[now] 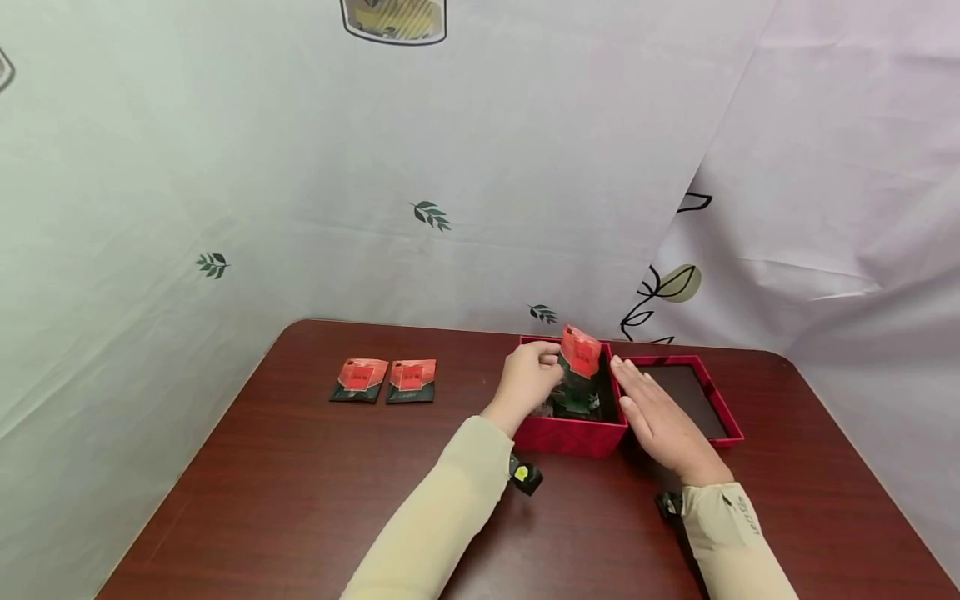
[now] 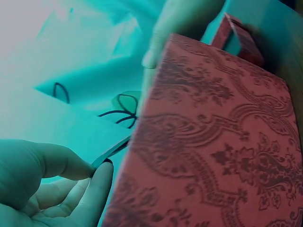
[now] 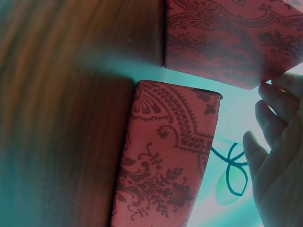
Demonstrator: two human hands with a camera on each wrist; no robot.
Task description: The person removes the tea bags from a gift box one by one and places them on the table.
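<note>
In the head view a red patterned box point(image 1: 570, 437) stands on the table with its top off. A red and black sachet point(image 1: 581, 353) pokes up above its rim, tilted. My left hand point(image 1: 528, 377) reaches over the box's left side and pinches the sachet's edge. The left wrist view shows thumb and finger closed on a thin dark edge point(image 2: 111, 152), partly hidden by the box wall point(image 2: 203, 137). My right hand point(image 1: 663, 417), fingers straight, has its fingertips at the box's right rim. Inside the box lie further dark packets, mostly hidden.
Two red and black sachets, a left one point(image 1: 358, 380) and a right one point(image 1: 411, 381), lie side by side on the table's left. The box's shallow red lid point(image 1: 722, 407) lies hollow side up, right of the box. A white curtain point(image 1: 360, 167) hangs behind the table.
</note>
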